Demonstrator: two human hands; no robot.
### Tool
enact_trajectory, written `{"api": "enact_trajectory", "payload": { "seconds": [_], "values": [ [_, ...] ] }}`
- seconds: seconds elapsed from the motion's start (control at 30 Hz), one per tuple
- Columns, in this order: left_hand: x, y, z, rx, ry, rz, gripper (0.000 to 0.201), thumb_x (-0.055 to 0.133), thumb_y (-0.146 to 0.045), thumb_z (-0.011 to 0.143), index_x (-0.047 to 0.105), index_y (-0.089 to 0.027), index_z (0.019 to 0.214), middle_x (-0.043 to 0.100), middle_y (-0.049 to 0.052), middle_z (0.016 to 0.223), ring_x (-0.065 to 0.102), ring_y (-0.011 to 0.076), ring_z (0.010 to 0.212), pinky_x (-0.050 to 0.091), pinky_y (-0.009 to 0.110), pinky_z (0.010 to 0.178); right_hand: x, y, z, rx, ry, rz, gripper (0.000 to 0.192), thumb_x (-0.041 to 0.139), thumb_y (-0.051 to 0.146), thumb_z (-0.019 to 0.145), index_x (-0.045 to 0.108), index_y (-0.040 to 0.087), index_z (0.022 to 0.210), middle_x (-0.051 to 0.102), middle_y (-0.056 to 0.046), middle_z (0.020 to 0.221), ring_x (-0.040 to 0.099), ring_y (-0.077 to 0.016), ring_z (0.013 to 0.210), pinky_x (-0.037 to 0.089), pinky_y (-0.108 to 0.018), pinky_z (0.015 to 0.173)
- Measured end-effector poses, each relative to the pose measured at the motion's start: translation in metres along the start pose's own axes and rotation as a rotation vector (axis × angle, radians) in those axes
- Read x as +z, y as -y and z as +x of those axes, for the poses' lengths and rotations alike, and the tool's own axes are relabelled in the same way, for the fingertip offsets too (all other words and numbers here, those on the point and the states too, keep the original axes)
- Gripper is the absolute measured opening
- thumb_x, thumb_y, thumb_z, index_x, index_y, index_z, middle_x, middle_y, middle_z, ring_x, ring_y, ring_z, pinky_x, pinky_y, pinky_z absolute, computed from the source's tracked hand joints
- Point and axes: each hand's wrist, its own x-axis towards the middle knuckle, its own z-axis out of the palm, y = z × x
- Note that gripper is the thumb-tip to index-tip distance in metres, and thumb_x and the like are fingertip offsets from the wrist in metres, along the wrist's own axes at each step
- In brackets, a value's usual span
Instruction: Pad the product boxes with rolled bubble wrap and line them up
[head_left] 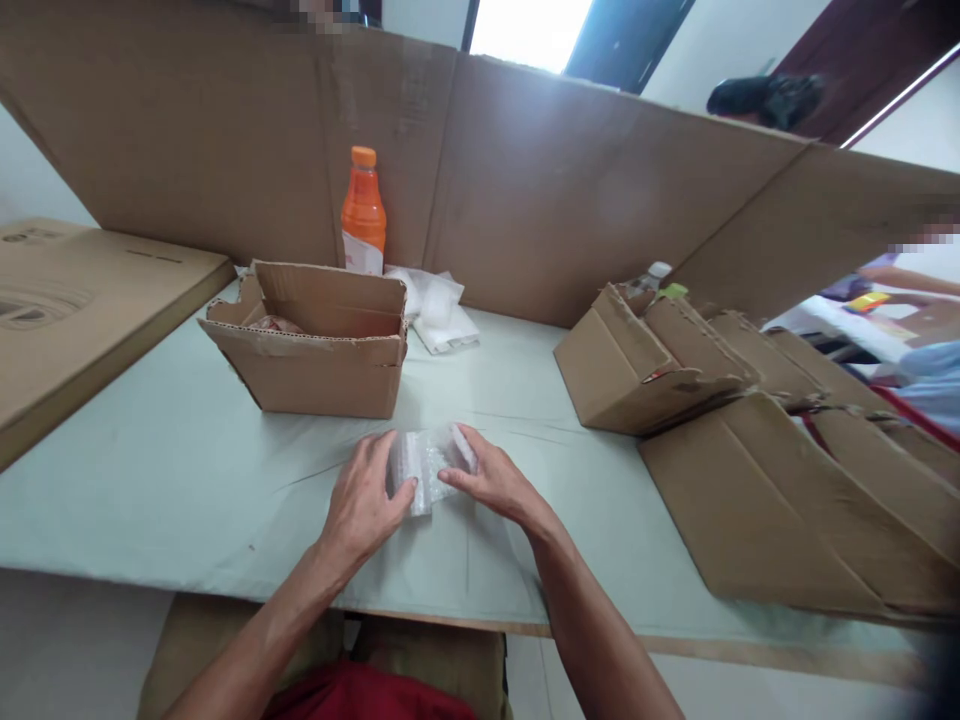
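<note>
A small piece of clear bubble wrap (436, 474) lies between my hands, low over the pale green tabletop. My left hand (367, 492) curls round its left side, thumb and fingers closed on a folded part. On the other side my right hand (491, 474) pinches the raised right edge between thumb and fingers. Whether anything is inside the wrap, I cannot tell. Just beyond my left hand stands an open cardboard box (322, 370) with something partly visible inside.
Behind the box stand an orange bottle (364, 215) and white plastic packets (442, 315). Cardboard bins (622, 370) line the right side, and a large flat carton (97, 310) lies at left. A tall cardboard partition (555, 190) closes off the back. Another person's arm (911, 280) shows at far right.
</note>
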Motion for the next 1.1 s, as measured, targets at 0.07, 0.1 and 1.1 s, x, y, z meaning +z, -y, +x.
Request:
{"api": "enact_trajectory", "payload": {
  "seconds": [0.07, 0.1, 1.1],
  "values": [
    [0.002, 0.001, -0.002, -0.124, 0.097, -0.181, 0.063, 0.059, -0.037, 0.085, 0.044, -0.017, 0.143, 0.066, 0.013, 0.120, 0.069, 0.0230, 0.087, 0.058, 0.044, 0.085, 0.008, 0.005, -0.008, 0.012, 0.028, -0.042, 0.089, 0.075, 0.051, 0.077, 0.042, 0.015, 0.152, 0.062, -0.019, 0.138, 0.062, -0.0346, 0.120, 0.049, -0.047, 0.100],
    [0.003, 0.000, -0.002, -0.177, 0.150, -0.295, 0.065, 0.059, -0.039, 0.085, 0.042, -0.017, 0.144, 0.067, 0.011, 0.114, 0.068, 0.0196, 0.078, 0.059, 0.040, 0.078, 0.014, 0.007, -0.010, 0.000, 0.032, -0.056, 0.096, 0.077, 0.053, 0.075, 0.039, 0.015, 0.154, 0.058, -0.020, 0.143, 0.059, -0.0364, 0.126, 0.048, -0.048, 0.103],
    [0.039, 0.016, 0.062, 0.376, 0.130, -0.183, 0.025, 0.051, -0.011, 0.086, 0.067, -0.020, 0.102, 0.072, 0.008, 0.099, 0.064, 0.0235, 0.095, 0.053, 0.039, 0.084, -0.093, -0.055, 0.235, -0.138, -0.678, -0.093, 0.028, 0.054, 0.025, 0.084, 0.070, 0.020, 0.106, 0.072, -0.010, 0.113, 0.064, -0.0251, 0.106, 0.051, -0.043, 0.097]
  ]
}}
